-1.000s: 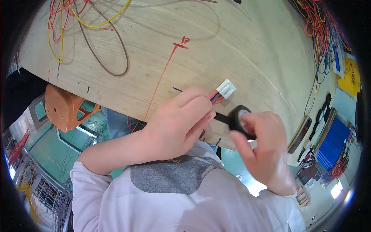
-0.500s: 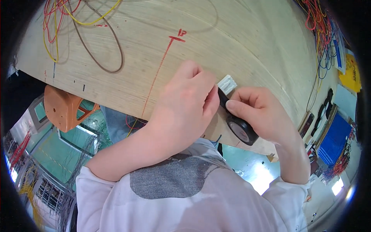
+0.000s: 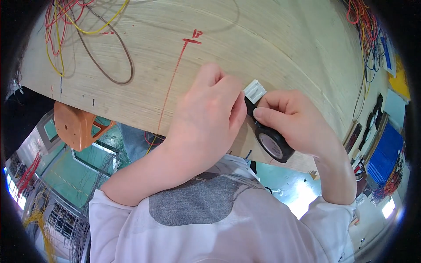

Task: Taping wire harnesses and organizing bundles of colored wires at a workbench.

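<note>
Just below the white plug (image 3: 255,91), now pinching a strip of black tape (image 3: 249,106) in the right hand (image 3: 291,120), no longer the roll (image 3: 274,145); with left hand (image 3: 210,114) curled closed, contents hidden; apparently bringing tape in close.

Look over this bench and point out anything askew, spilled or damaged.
No spill or damage shows. Untidy, though: the upper-left wires and upper-right wires around the bench lie in loose, crossing tangles. Near the left hand and right hand, the visible parts of the white connector and black tape roll look ordinary.
</note>
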A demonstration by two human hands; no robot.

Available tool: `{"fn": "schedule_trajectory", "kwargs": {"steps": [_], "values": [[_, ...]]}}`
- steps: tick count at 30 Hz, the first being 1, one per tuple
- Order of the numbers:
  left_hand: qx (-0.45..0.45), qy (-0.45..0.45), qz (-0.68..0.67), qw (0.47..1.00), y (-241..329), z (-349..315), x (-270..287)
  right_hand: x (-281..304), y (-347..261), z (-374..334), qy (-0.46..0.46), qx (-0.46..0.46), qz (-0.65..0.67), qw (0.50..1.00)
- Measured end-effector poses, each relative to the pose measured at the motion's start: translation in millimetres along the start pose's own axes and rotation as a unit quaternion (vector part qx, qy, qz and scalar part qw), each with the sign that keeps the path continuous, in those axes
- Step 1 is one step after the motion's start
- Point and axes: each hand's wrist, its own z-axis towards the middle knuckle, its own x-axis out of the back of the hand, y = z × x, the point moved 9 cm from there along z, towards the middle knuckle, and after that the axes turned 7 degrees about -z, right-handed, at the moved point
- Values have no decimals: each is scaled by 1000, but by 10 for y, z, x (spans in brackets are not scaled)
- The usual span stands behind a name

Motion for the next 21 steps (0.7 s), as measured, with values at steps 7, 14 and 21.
{"fn": "schedule_trajectory", "kwargs": {"steps": [7,14,21], "values": [[-9,48,-18,999,15,0,62,-6,7,-9,-1,15,32,999],[-6,12,-10,1000,8,-12,25,-11,13,-16,0,25,24,999],[3,14,-3,1000,16,-10,12,-12,17,-47,-6,13,59,998]]}}
